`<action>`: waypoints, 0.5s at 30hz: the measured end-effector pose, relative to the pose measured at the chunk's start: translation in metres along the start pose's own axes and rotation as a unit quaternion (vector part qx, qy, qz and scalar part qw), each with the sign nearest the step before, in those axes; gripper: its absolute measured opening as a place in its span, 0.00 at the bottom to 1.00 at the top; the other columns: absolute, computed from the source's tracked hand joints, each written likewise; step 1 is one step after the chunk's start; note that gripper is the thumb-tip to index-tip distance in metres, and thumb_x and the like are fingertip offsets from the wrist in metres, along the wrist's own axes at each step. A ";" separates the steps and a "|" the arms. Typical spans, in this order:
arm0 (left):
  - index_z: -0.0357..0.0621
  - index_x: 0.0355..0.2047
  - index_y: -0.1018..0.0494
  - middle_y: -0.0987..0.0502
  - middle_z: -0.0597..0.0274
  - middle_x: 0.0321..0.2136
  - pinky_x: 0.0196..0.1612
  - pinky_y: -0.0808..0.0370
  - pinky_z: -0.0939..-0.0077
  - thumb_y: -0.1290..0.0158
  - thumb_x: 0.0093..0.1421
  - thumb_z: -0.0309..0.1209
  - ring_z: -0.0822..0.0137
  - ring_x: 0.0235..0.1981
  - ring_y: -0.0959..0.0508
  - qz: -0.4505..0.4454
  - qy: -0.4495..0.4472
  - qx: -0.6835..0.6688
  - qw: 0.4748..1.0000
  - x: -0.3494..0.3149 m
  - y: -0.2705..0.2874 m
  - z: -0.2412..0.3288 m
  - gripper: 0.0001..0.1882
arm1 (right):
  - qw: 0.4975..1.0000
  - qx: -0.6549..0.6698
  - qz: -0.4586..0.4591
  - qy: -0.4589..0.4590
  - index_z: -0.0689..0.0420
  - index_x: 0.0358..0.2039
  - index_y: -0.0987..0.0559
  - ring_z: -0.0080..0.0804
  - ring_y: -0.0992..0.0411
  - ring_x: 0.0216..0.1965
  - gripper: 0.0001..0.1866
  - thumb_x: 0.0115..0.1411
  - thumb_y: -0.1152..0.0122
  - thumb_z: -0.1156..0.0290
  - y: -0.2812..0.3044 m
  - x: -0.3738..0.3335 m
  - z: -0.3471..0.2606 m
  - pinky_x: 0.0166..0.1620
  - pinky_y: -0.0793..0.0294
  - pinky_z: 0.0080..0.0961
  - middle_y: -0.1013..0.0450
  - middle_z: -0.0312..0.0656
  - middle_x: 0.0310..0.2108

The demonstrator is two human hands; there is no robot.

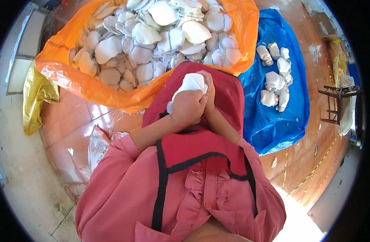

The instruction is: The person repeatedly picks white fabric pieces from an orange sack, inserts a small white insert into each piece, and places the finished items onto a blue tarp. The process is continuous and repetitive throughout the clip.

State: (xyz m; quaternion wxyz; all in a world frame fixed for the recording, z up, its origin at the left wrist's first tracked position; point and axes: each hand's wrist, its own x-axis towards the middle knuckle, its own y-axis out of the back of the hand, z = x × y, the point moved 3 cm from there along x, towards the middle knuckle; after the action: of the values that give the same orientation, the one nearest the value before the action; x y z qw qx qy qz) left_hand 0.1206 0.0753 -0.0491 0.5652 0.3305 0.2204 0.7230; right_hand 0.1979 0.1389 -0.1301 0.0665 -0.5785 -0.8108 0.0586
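Two bare hands of ours meet over the lap, and between them we hold a white cloth bundle point(192, 82). Our left hand point(188, 106) is curled around its near end, the thumb side turned toward the right hand point(209, 89), which presses against the bundle's right side with bent fingers. We grasp it with both hands; its rounded far end sticks out ahead of the grip, while the part inside our left palm is hidden. A small fluffy white tuft point(169, 107) shows just left of the grip.

Beneath the grip we have a red apron point(232, 99) with black edging, spread over our lap. Straight ahead of the grip, and reaching off to its left, lies an open orange sack point(80, 82) heaped with white pads point(144, 34), most of them rounded. Right of the grip we see a blue sheet point(277, 133), and on it a loose group of white bundles point(269, 82), well apart from our hands. Far to the left of the grip hangs a yellow sack point(34, 94).
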 end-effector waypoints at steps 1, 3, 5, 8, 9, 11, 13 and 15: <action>0.41 0.17 0.29 0.27 0.46 0.16 0.24 0.31 0.51 0.47 0.58 0.36 0.46 0.20 0.25 0.001 -0.007 0.003 1.000 -0.001 0.000 0.002 0.16 | 0.998 0.053 -0.003 -0.034 0.58 0.51 0.32 0.29 0.27 0.40 0.16 0.61 0.50 0.78 -0.004 0.001 -0.008 0.44 0.25 0.26 0.27 0.41 0.39; 0.42 0.17 0.29 0.27 0.47 0.16 0.24 0.30 0.52 0.47 0.58 0.36 0.47 0.19 0.25 -0.015 -0.024 0.008 1.000 -0.004 -0.007 0.004 0.15 | 0.998 0.054 -0.015 -0.013 0.57 0.51 0.33 0.31 0.27 0.39 0.15 0.63 0.52 0.73 -0.006 0.001 -0.003 0.44 0.25 0.28 0.28 0.43 0.41; 0.42 0.16 0.29 0.27 0.48 0.16 0.24 0.30 0.52 0.47 0.57 0.35 0.47 0.19 0.24 -0.024 -0.040 0.007 0.999 -0.006 -0.010 0.006 0.15 | 0.991 0.125 -0.005 -0.054 0.57 0.49 0.32 0.31 0.27 0.39 0.13 0.65 0.54 0.70 -0.004 -0.001 0.012 0.44 0.24 0.28 0.27 0.43 0.39; 0.43 0.16 0.29 0.26 0.50 0.16 0.24 0.29 0.53 0.47 0.57 0.35 0.48 0.19 0.24 -0.038 -0.051 0.014 0.998 -0.006 -0.011 0.010 0.14 | 0.934 0.332 -0.051 -0.120 0.58 0.46 0.30 0.31 0.26 0.39 0.12 0.66 0.56 0.66 -0.001 0.000 0.009 0.44 0.24 0.29 0.25 0.43 0.37; 0.43 0.17 0.29 0.26 0.51 0.16 0.24 0.29 0.53 0.47 0.57 0.35 0.48 0.19 0.24 -0.048 -0.048 0.030 0.997 -0.003 -0.010 0.014 0.14 | 0.896 0.414 -0.074 -0.142 0.58 0.44 0.30 0.31 0.26 0.39 0.12 0.66 0.56 0.65 -0.001 0.000 0.005 0.44 0.24 0.29 0.25 0.42 0.37; 0.43 0.18 0.28 0.25 0.51 0.18 0.26 0.28 0.54 0.46 0.57 0.34 0.48 0.21 0.23 -0.079 -0.033 0.054 0.995 0.002 -0.010 0.015 0.12 | 0.955 0.272 -0.010 -0.118 0.58 0.43 0.29 0.31 0.25 0.39 0.11 0.65 0.55 0.66 0.002 -0.002 0.008 0.44 0.23 0.29 0.24 0.42 0.36; 0.43 0.21 0.28 0.23 0.50 0.21 0.28 0.28 0.54 0.46 0.56 0.33 0.49 0.24 0.22 -0.119 -0.011 0.070 0.990 0.008 -0.009 0.009 0.10 | 0.969 0.232 0.021 -0.077 0.58 0.42 0.28 0.31 0.25 0.40 0.10 0.65 0.52 0.67 0.007 -0.001 0.002 0.45 0.23 0.29 0.24 0.41 0.38; 0.42 0.28 0.27 0.22 0.50 0.26 0.32 0.26 0.58 0.44 0.57 0.34 0.53 0.29 0.21 -0.029 0.035 0.063 0.997 0.020 0.014 0.002 0.09 | 0.982 0.177 0.042 -0.047 0.58 0.43 0.28 0.31 0.25 0.40 0.10 0.64 0.50 0.67 0.015 0.004 0.011 0.46 0.23 0.30 0.24 0.41 0.39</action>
State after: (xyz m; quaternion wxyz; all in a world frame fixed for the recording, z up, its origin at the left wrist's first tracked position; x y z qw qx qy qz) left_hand 0.1093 0.0903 -0.0336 0.5558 0.3332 0.2948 0.7023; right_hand 0.2085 0.1476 -0.1437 0.1273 -0.5877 -0.7650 0.2306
